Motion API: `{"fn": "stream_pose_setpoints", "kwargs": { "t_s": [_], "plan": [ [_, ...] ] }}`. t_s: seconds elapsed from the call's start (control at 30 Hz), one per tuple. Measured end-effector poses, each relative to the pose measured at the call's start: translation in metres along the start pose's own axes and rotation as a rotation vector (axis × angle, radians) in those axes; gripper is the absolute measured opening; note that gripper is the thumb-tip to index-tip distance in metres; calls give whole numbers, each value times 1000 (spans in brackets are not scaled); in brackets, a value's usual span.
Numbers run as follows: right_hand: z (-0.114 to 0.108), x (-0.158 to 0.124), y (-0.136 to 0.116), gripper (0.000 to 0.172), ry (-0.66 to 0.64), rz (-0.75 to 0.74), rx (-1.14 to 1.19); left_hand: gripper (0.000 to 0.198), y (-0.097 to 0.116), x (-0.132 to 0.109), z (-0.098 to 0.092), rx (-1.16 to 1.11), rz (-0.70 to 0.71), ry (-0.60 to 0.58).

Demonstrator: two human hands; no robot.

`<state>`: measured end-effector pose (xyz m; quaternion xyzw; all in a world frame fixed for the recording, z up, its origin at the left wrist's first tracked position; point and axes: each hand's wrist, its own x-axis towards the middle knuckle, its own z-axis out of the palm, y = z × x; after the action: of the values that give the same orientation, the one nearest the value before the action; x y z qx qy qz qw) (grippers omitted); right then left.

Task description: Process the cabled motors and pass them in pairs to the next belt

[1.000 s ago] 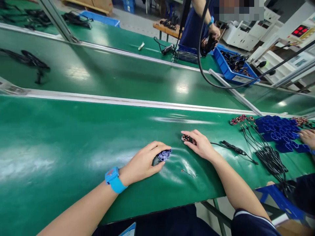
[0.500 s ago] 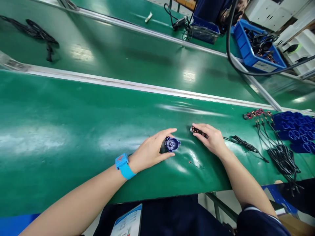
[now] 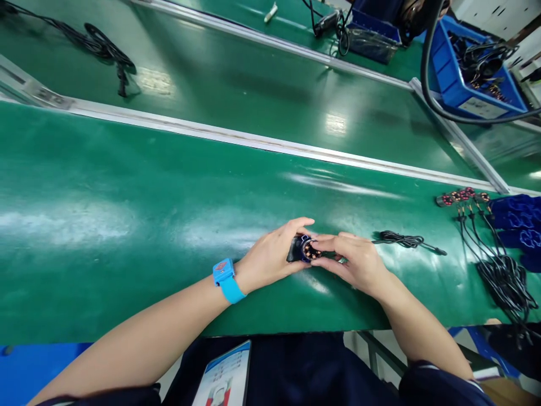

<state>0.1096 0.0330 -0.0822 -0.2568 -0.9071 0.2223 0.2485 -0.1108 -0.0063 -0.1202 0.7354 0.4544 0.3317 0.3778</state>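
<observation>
Both your hands have met since half a second ago: your right hand [image 3: 357,264] has carried the copper-wound stator [image 3: 313,251] across the green tabletop [image 3: 127,225] to the blue housing [image 3: 297,248] in your left hand [image 3: 270,258]. Your left fingers are closed round the housing and your right fingertips pinch the stator against its open face, low over the tabletop's near edge. Your fingers cover most of both parts, so you cannot tell whether the stator is seated or only touching. At 3 o'clock from your hands lies a black lead [image 3: 401,239]; its near end disappears behind your right hand. Farther out at 3 o'clock, a row of stators [image 3: 460,197] feeds a cable bundle [image 3: 507,282], and the pile of blue parts [image 3: 518,217] beside it is cut off by the frame. At 1 o'clock a blue bin [image 3: 448,90] holds black cables and some copper-wound pieces, partly crossed by a black hose [image 3: 425,84].
</observation>
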Motion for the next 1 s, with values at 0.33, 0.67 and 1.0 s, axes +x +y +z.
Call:
{"fn": "stream_pose_setpoints", "kwargs": {
  "t_s": [0.33,0.67,1.0],
  "plan": [
    [-2,-1,-3,21,-31,9,-95,71,-1,1,-2,46,21,12],
    [3,-7,-9,31,-19,45,-411,10,-2,3,-5,177,214,-33],
    [7,-7,-9,30,-116,51,-513,13,2,2,-6,374,294,-2]
  ]
}}
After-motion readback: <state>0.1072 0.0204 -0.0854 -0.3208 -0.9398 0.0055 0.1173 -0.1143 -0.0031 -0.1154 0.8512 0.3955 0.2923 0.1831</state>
